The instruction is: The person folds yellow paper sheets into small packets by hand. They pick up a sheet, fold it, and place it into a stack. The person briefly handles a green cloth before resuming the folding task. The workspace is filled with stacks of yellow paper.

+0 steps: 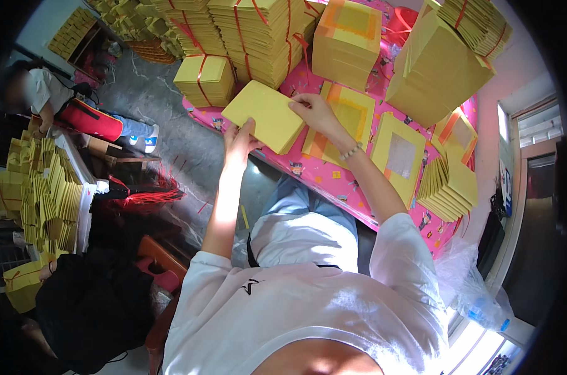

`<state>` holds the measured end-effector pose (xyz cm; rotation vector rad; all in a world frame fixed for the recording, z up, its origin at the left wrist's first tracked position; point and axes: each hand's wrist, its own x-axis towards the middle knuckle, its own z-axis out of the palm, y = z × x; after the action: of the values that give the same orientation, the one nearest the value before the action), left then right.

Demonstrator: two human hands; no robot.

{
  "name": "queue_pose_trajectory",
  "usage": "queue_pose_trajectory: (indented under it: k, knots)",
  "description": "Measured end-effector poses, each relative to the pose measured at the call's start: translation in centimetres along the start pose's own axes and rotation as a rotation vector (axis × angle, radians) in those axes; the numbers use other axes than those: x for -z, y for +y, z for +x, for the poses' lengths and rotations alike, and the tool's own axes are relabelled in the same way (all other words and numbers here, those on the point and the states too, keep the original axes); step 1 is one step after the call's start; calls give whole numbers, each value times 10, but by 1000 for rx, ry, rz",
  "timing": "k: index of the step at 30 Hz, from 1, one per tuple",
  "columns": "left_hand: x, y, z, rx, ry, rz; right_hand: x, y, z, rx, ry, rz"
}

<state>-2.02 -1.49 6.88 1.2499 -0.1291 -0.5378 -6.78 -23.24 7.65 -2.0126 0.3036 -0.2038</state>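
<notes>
Between my hands, over the near left edge of the pink table, is a squared stack of yellow paper [264,114]. My left hand [238,144] grips its near left side, thumb on top and fingers underneath. At the right corner, my right hand [314,114] pinches the paper between thumb and fingers; a bead bracelet circles that wrist. A small yellow bundle [204,81] tied with red ribbon sits just beyond the held stack. Beneath my right hand and forearm lies a yellow sheet with an orange border [346,112].
Tall ribbon-tied paper stacks [249,40] and yellow blocks [347,47] line the far side of the table [305,164]. Fanned yellow paper [449,184] lies at right. A red container [402,26] stands behind. Leftward, two other people work beside another paper-covered table [83,194].
</notes>
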Motion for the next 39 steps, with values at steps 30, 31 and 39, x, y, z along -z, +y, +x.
queue_pose_trajectory:
  k: [30, 31, 39]
  knots:
    - [2, -45, 17, -107, 246, 327, 63, 45, -149, 328, 3, -665]
    - [2, -44, 16, -103, 262, 410, 63, 47, -149, 339, 12, -668]
    - [12, -41, 8, -101, 296, 468, 73, 40, -144, 213, -1, -529]
